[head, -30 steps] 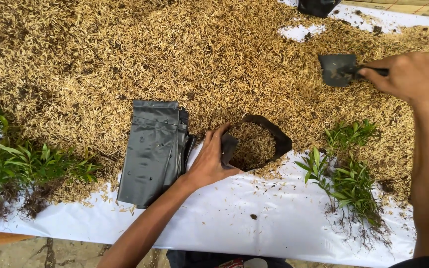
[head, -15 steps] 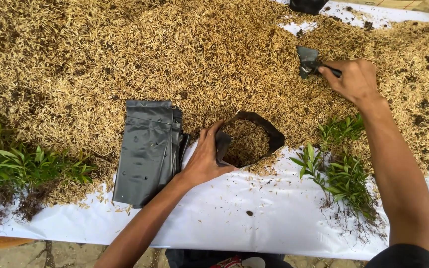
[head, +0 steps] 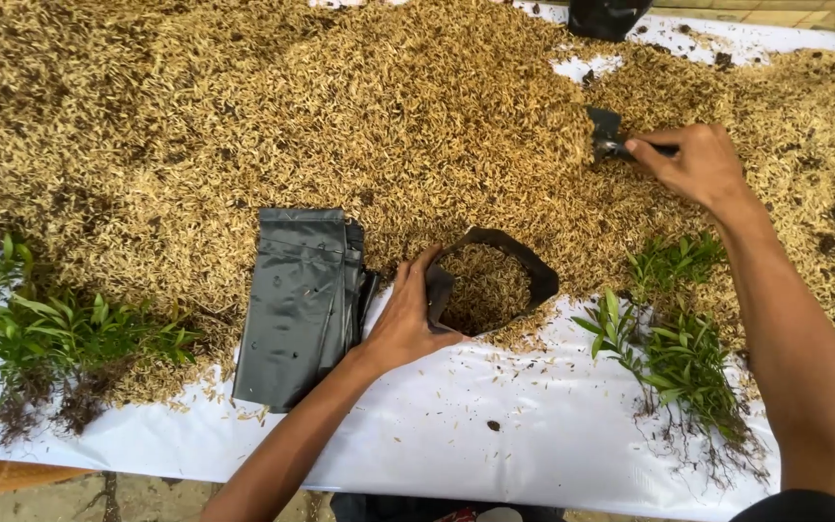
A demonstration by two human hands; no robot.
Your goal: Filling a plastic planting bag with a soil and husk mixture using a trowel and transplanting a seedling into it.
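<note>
My left hand (head: 408,314) grips the near-left rim of an open black plastic grow bag (head: 529,263) that is partly filled with rice husk and lies at the front of the husk pile. Farther back on the right, my right hand (head: 693,164) is closed around the handle of a small dark trowel (head: 603,133), whose blade digs into the big heap of golden rice husk (head: 417,106). The blade is partly buried.
A stack of flat black grow bags (head: 297,300) lies left of my left hand. Green seedlings with bare roots lie in a bunch at the left (head: 60,338) and another at the right (head: 674,353). A white sheet (head: 495,454) covers the table. Another black bag (head: 606,14) sits at the back.
My right hand has swung the trowel left and down from the far right into the husk heap. My left hand has kept its hold on the bag rim.
</note>
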